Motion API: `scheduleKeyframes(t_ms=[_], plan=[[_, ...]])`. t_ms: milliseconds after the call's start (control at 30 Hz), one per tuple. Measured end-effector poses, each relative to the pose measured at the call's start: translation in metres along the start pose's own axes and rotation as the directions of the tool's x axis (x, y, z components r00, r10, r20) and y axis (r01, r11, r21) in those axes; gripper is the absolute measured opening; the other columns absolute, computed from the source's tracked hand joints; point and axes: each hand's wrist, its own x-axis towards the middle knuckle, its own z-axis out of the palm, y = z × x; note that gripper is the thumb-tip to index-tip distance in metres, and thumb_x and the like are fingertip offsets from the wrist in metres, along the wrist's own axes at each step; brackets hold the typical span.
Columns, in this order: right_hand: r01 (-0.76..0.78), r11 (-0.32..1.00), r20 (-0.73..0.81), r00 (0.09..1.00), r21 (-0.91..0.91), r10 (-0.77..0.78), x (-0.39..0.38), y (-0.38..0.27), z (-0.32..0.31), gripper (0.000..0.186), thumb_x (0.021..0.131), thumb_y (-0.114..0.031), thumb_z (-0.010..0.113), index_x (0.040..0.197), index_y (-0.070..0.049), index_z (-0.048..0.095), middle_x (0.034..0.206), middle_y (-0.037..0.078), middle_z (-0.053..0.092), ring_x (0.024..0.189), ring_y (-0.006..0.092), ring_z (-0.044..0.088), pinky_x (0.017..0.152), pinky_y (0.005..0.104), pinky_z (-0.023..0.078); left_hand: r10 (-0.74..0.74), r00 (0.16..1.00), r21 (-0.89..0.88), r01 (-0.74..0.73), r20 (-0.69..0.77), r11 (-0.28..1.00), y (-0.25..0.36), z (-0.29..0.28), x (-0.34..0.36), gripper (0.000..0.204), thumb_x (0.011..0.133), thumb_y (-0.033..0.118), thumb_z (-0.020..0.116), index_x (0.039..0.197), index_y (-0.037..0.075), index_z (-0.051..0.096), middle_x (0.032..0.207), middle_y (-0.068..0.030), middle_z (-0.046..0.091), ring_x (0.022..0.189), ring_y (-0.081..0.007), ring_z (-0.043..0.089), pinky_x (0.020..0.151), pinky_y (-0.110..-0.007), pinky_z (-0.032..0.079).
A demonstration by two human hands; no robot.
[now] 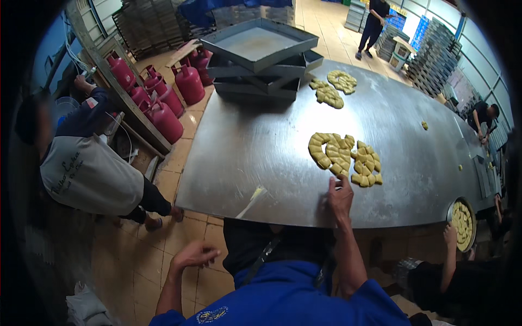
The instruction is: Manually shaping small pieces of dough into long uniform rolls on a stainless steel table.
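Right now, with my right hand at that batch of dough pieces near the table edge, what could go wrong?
The right hand touches the nearest dough cluster, which lies close to the steel table's front edge; a careless pull might drag pieces off. The scraper sits right at that edge and could get knocked to the floor. The left hand hangs off the table, so nothing steadies the cluster.

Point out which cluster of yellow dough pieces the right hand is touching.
The near cluster of yellow dough pieces at the steel table's front edge; the right hand touches it. The far cluster lies beside the stacked trays.

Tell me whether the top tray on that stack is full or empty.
Empty: the top tray on the stack of trays shows only its bare grey floor.
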Motion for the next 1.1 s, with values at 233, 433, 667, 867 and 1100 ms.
scheduleKeyframes(t_ms=[233, 433, 667, 867, 1100], plan=[[0.018, 0.936, 0.397, 0.902, 0.352, -0.167, 0.079, -0.118, 0.113, 0.074, 0.102, -0.047, 0.07, 0.144, 0.01, 0.05, 0.117, 0.026, 0.071, 0.09, 0.0257, 0.076, 0.066, 0.0352, 0.065, 0.578, 0.146, 0.432, -0.527, -0.803, 0.732, 0.038, -0.02, 0.127, 0.029, 0.1, 0.027, 0.073, 0.115, 0.002, 0.072, 0.091, -0.0109, 0.071, 0.08, -0.0235, 0.068, 0.071, -0.036, 0.053], [-0.153, 0.852, 0.518, 0.842, 0.501, -0.153, 0.202, -0.205, 0.184, 0.099, 0.092, -0.071, 0.069, 0.146, 0.01, 0.05, 0.117, 0.023, 0.065, 0.104, 0.0322, 0.07, 0.069, 0.0393, 0.067, 0.53, 0.074, 0.469, -0.375, -0.844, 0.799, 0.045, -0.015, 0.168, 0.03, 0.095, 0.03, 0.076, 0.112, 0.006, 0.073, 0.082, -0.0089, 0.064, 0.077, -0.0277, 0.064, 0.074, -0.044, 0.051], [-0.502, 0.556, 0.618, 0.786, 0.663, -0.027, 0.295, -0.3, 0.247, 0.085, 0.097, -0.06, 0.067, 0.149, 0.003, 0.045, 0.139, 0.028, 0.051, 0.125, 0.0432, 0.059, 0.083, 0.0537, 0.066, 0.567, 0.037, 0.505, -0.408, -0.823, 0.76, 0.052, -0.015, 0.174, 0.03, 0.092, 0.028, 0.08, 0.112, 0.007, 0.073, 0.077, -0.0062, 0.063, 0.069, -0.0248, 0.06, 0.065, -0.041, 0.05], [-0.325, 0.567, 0.531, 0.811, 0.757, -0.244, 0.224, -0.254, 0.255, 0.037, 0.103, -0.019, 0.058, 0.123, 0.012, 0.058, 0.126, 0.022, 0.059, 0.108, 0.0331, 0.067, 0.09, 0.0528, 0.065, 0.473, 0.057, 0.414, -0.4, -0.879, 0.818, 0.046, -0.016, 0.162, 0.031, 0.092, 0.028, 0.08, 0.113, 0.006, 0.073, 0.079, -0.0062, 0.064, 0.07, -0.0251, 0.061, 0.066, -0.039, 0.052], [0.134, 0.899, 0.371, 0.878, 0.417, -0.303, 0.008, -0.087, 0.118, 0.014, 0.092, -0.003, 0.066, 0.104, 0.0, 0.061, 0.082, 0.013, 0.061, 0.07, 0.0332, 0.061, 0.066, 0.0453, 0.05, 0.156, 0.125, 0.011, -0.746, -0.98, 0.666, 0.06, -0.031, 0.16, 0.06, 0.1, 0.039, 0.073, 0.144, 0.002, 0.055, 0.129, -0.0128, 0.063, 0.101, -0.0208, 0.065, 0.089, -0.035, 0.053]])
